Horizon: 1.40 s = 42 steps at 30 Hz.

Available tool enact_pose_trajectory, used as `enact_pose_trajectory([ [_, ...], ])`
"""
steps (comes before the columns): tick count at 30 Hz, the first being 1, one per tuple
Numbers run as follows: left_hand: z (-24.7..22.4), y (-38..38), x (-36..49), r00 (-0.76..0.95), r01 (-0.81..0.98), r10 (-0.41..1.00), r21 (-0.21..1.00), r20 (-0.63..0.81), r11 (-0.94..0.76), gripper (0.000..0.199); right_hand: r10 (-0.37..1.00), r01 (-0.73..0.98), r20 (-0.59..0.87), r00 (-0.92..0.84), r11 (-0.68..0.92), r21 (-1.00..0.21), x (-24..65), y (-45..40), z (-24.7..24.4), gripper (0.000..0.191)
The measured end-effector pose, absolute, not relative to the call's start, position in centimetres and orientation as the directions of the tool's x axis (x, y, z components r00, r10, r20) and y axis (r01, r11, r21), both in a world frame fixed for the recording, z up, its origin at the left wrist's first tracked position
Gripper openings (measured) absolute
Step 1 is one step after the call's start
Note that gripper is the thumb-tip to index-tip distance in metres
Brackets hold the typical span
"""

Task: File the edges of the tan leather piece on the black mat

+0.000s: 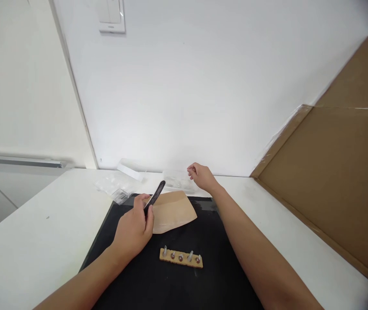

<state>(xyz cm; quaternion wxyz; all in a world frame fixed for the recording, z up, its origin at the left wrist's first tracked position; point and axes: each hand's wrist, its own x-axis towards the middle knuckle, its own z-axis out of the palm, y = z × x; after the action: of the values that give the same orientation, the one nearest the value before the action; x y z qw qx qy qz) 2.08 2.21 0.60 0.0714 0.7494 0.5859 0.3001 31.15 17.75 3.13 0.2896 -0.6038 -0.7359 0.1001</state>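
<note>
My left hand (134, 226) is closed on a dark, narrow, round-ended strip (157, 193), which points up and to the right. Beneath the strip a sheet of brown paper (175, 211) lies on the black mat (145, 280). My right hand (201, 175) has its fingers drawn together above the right end of a clear plastic box (177, 180); what its fingertips hold, if anything, is too small to tell. Nearer to me on the mat is a small tan wavy-edged bar (181, 258) carrying several small upright pieces, some greyish and some with reddish-brown bases.
Clear plastic packaging (115, 187) and a white strip-like box (130, 170) lie at the back left of the white table (41, 232). A white wall rises behind. Large brown cardboard (329, 185) stands along the right side.
</note>
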Motion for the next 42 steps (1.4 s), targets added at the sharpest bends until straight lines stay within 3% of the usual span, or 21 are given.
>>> enact_pose_trajectory([
  [9,0.9,2.3,2.1,0.135,0.848,0.924,0.441,0.357,-0.294,0.028,0.916,0.854,0.376,-0.139,0.304,-0.423,31.4,18.4,2.8,0.017],
  [42,0.4,2.6,2.0,0.196,0.854,0.921,0.403,0.336,-0.329,0.023,0.941,0.933,0.318,-0.114,0.211,-0.290,31.4,18.3,1.3,0.020],
])
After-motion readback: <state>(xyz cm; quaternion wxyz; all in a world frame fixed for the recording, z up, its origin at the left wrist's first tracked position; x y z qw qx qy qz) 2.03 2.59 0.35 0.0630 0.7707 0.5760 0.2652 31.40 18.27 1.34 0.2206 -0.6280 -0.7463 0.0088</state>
